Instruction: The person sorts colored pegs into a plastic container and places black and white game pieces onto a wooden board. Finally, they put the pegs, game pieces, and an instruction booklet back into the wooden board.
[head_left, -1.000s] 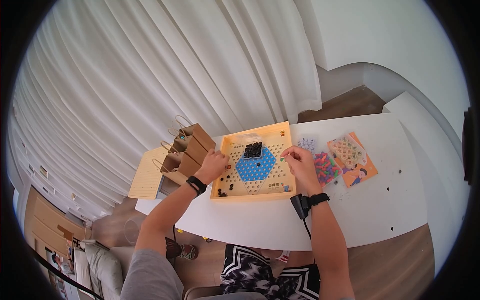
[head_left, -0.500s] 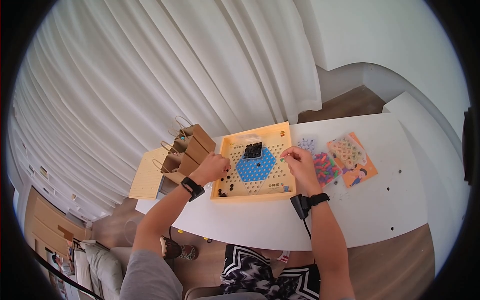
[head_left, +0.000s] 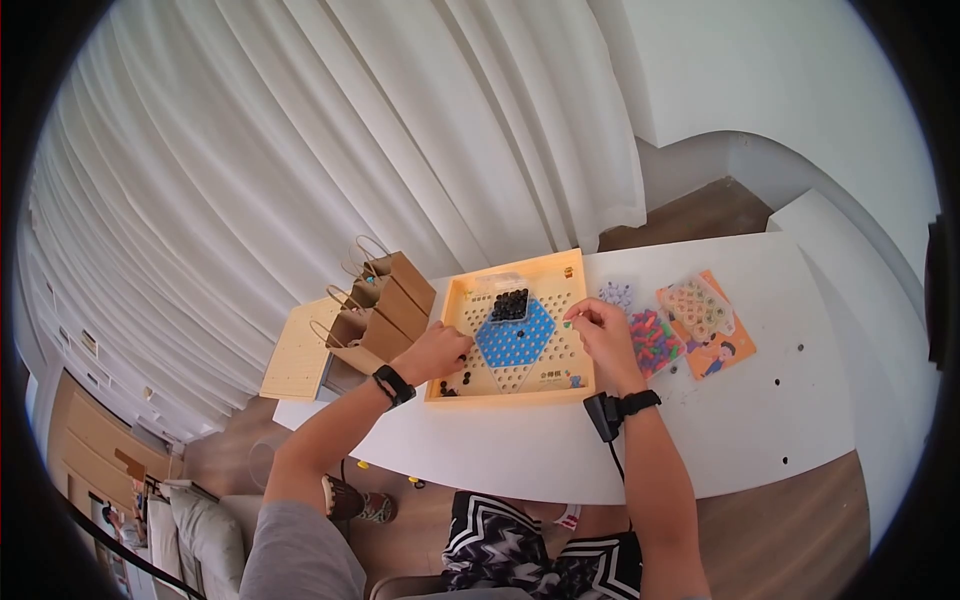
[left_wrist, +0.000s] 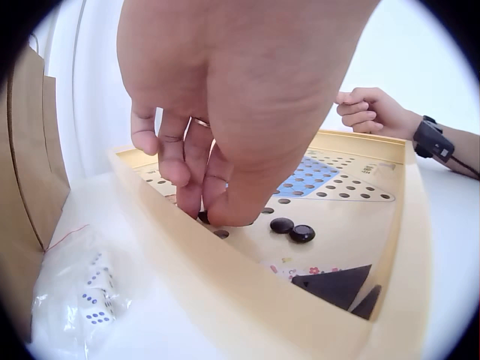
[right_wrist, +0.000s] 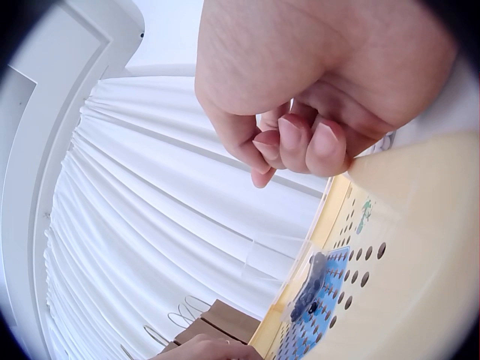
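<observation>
A shallow wooden board tray with a blue hexagon and rows of holes lies on the white table. Over its left side, my left hand reaches down; the left wrist view shows its thumb and fingertips pinching a dark round piece, mostly hidden. Two black pieces lie beside that hand. My right hand rests by the tray's right edge, fingers loosely curled, with no held object visible in the right wrist view. A clear box of black pieces stands on the board.
Paper bags and a light wooden board stand left of the tray. A bag of dice lies outside its left wall. To the right are colourful pegs, white pieces and an orange booklet.
My left hand has moved along the tray's left side towards its near corner, its fingers lower over the board. My right hand has stayed at the right edge. The head view has shifted slightly.
</observation>
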